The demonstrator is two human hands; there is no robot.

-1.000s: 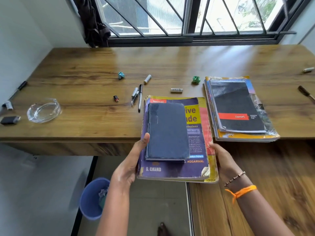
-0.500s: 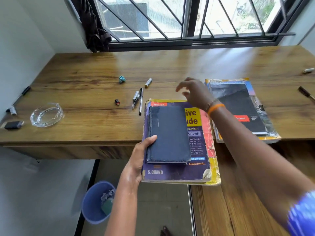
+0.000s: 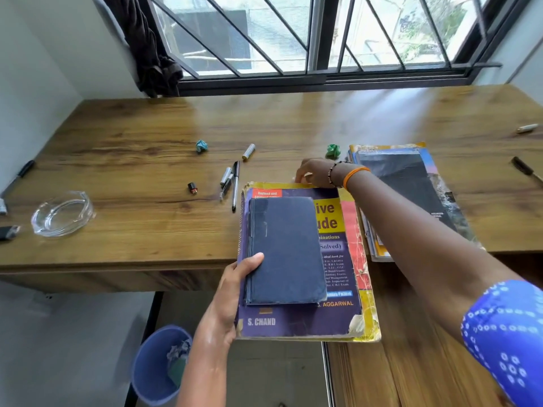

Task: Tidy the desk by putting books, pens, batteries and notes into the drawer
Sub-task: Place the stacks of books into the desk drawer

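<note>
Right hand [image 3: 313, 174] dropped past books [image 3: 293, 259]; left hand [image 3: 226, 306] grips them

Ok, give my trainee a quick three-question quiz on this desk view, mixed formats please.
1. True or false: the left hand holds the small dark blue book and the big purple book under it partly out over the desk edge.
2. The right hand reaches toward: A) the glass ashtray B) the far edge of the purple book C) the blue bin.
3. Fill in: the crumpled green note lies just left of the second ___ of books.

Key: 1 true; 2 B; 3 stack.
</note>
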